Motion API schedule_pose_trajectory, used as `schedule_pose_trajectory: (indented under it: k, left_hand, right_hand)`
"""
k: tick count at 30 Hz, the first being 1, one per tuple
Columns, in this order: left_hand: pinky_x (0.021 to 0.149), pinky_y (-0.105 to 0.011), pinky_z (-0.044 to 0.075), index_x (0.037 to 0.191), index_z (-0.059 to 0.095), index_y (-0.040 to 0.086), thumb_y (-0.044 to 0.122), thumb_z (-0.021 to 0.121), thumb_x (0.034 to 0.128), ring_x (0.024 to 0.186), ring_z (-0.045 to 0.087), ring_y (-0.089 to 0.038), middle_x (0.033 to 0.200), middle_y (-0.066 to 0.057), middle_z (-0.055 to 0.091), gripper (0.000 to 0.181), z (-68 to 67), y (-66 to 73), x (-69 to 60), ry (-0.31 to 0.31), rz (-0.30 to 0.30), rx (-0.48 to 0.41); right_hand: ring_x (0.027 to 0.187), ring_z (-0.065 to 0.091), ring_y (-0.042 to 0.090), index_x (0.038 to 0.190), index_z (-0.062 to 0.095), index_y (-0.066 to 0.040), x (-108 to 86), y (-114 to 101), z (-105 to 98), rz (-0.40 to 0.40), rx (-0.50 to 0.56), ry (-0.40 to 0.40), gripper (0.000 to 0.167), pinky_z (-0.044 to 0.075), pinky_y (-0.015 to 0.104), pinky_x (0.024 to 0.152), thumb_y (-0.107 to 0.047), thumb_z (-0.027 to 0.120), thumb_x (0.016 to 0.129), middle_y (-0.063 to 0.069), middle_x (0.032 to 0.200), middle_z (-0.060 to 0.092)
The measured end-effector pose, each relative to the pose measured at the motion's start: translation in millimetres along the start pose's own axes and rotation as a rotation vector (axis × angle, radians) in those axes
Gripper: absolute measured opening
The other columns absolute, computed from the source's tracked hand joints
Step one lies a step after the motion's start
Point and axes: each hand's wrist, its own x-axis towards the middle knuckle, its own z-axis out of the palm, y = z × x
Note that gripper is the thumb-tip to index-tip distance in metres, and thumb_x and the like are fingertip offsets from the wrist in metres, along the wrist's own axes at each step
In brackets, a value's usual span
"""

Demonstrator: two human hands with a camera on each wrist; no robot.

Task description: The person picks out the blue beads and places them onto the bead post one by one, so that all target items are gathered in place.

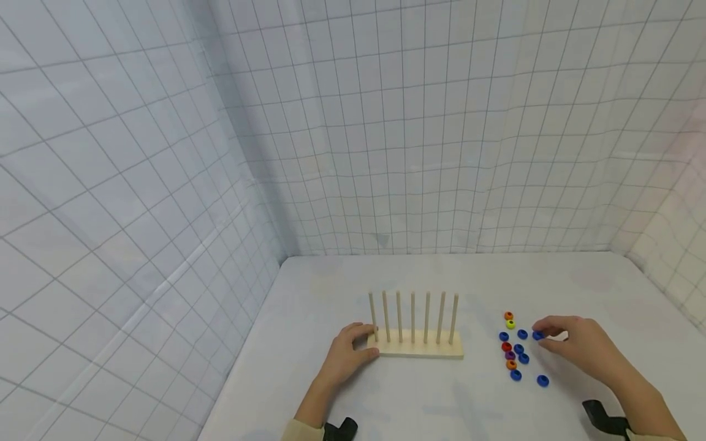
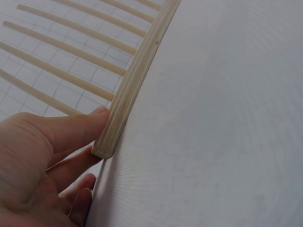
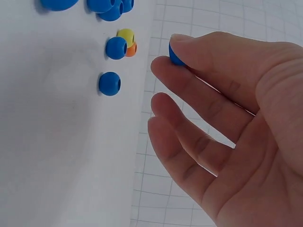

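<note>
A pale wooden base (image 1: 416,349) with several upright pegs stands on the table. My left hand (image 1: 343,357) grips its left end; in the left wrist view the thumb and fingers of the hand (image 2: 52,156) pinch the end of the board (image 2: 124,101). To the right, my right hand (image 1: 584,346) pinches a blue bead (image 1: 537,335) between thumb and index finger. The right wrist view shows that bead (image 3: 175,56) mostly covered by the fingertips of the hand (image 3: 227,109), with the other fingers loosely bent. No beads are on the pegs.
Left of my right hand lie loose beads: several blue (image 1: 515,375), a red (image 1: 506,346), a purple (image 1: 510,355), a yellow (image 1: 510,324) and two orange (image 1: 508,315). One blue bead (image 1: 543,381) lies nearer the front. Gridded white sheets (image 1: 413,135) surround the white table (image 1: 320,282).
</note>
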Motion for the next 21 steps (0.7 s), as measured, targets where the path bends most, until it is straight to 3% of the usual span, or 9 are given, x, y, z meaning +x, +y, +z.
schedule_pose_trajectory:
  k: [21]
  left_hand:
    - [0.108, -0.064, 0.034, 0.128, 0.069, 0.012, 0.026, 0.082, 0.0844, 0.136, 0.043, -0.044, 0.140, -0.020, 0.054, 0.048, 0.5, -0.1, 0.3, -0.006, 0.003, -0.027]
  right_hand:
    - [0.087, 0.066, 0.024, 0.109, 0.076, -0.012, 19.8, -40.4, -7.2, -0.055, 0.001, 0.056, 0.023, 0.058, 0.043, 0.071, -0.016, 0.079, 0.086, 0.001, 0.097, 0.072]
